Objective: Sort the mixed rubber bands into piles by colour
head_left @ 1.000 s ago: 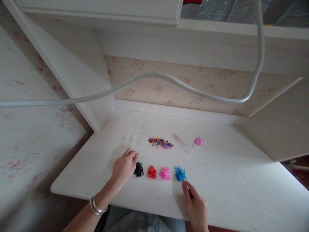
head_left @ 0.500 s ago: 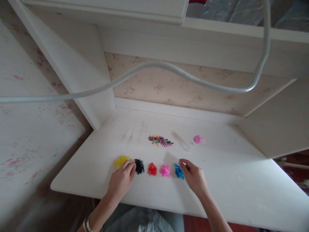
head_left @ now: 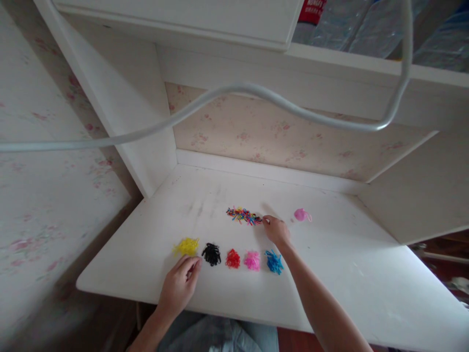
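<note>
On the white desk, a mixed heap of small coloured rubber bands [head_left: 242, 215] lies behind a row of sorted piles. My right hand [head_left: 277, 230] reaches to the heap's right end, thumb and forefinger pinched on a rubber band there. My left hand [head_left: 181, 283] rests curled in front of the yellow bands [head_left: 186, 246] and the black bands [head_left: 211, 254]; whether anything is inside its fingers cannot be made out. Further right in the row are the red bands [head_left: 233, 259], pink bands [head_left: 252, 260] and blue bands [head_left: 274, 262].
A pink round item with a loop [head_left: 302, 214] lies behind and right of my right hand. A pale cable [head_left: 242, 88] crosses the view above the desk [head_left: 351, 274]. Plastic bottles [head_left: 340, 22] stand on the shelf above; side panels border the desk.
My right hand has moved from the blue bands back to the right end of the mixed heap. My left hand has drawn slightly nearer, away from the black bands. The view has tilted slightly.
</note>
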